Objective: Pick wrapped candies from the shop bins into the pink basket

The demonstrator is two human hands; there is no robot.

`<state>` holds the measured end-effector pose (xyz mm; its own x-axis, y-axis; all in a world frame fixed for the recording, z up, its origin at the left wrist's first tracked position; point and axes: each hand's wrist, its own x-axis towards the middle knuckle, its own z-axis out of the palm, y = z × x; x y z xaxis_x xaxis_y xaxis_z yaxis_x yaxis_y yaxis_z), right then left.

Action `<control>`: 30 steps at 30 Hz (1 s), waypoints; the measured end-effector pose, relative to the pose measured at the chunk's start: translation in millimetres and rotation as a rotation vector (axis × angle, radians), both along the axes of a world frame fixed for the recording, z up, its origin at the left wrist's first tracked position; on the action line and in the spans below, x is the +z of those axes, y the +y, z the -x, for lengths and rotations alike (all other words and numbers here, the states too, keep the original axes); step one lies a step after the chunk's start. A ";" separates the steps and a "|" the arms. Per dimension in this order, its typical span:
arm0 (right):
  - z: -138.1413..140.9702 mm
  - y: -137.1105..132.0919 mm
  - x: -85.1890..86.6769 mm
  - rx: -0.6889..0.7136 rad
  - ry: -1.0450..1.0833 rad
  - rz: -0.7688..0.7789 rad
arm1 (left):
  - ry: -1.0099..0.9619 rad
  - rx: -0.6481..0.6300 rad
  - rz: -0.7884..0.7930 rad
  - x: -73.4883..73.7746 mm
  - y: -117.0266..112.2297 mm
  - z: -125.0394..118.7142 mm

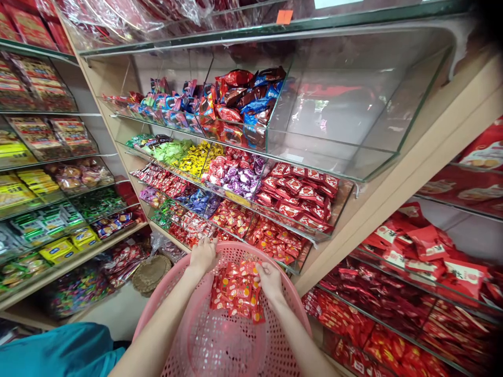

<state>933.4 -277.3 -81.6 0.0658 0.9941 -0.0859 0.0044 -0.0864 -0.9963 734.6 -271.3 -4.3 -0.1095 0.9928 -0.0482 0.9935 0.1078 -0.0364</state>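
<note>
Sweets [236,293] in crinkly red-orange wrappers heap inside the round pink mesh basket [220,348]; my right hand [270,280] pinches some, my left hand [203,255] curls at its far rim, grip unclear

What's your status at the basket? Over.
Left hand at far rim beside sweets, grip unclear. Right hand grips sweets, heaped in basket. Nothing in the way.
</note>
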 end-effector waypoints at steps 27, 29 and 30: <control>37.0 -5.7 63.6 0.474 -1.348 -0.492 | 0.002 0.031 -0.028 6.6 -3.6 -4.5; 50.3 -2.8 64.8 0.542 -1.387 -0.483 | 0.004 0.031 -0.038 7.6 -5.3 -5.4; 55.8 -1.4 64.4 0.571 -1.411 -0.458 | 0.008 0.028 -0.045 8.3 -6.0 -6.0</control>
